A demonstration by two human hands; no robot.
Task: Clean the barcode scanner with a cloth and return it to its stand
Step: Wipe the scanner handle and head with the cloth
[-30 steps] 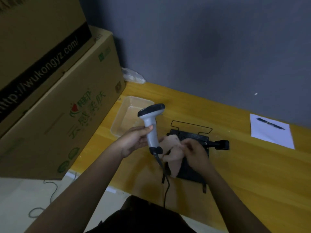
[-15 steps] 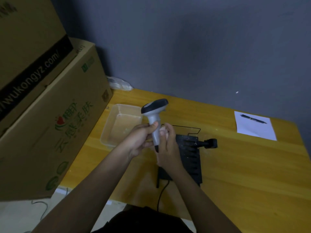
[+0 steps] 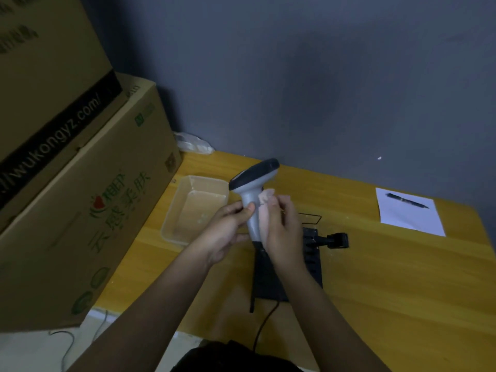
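The grey barcode scanner with a dark head stands upright above the yellow table. My left hand grips its handle from the left. My right hand presses a pale pink cloth against the right side of the handle, just under the head. The black stand lies flat on the table below and to the right of my hands, partly hidden by my right wrist. The scanner's black cable runs down off the table's near edge.
A shallow translucent tray sits left of the scanner. Large cardboard boxes fill the left side. A white paper sheet with a pen lies at the far right. A crumpled plastic bag rests by the grey wall.
My right hand lifted the cloth from beside the stand up onto the scanner's handle, and it has slid higher toward the head. The scanner stays in my left hand.
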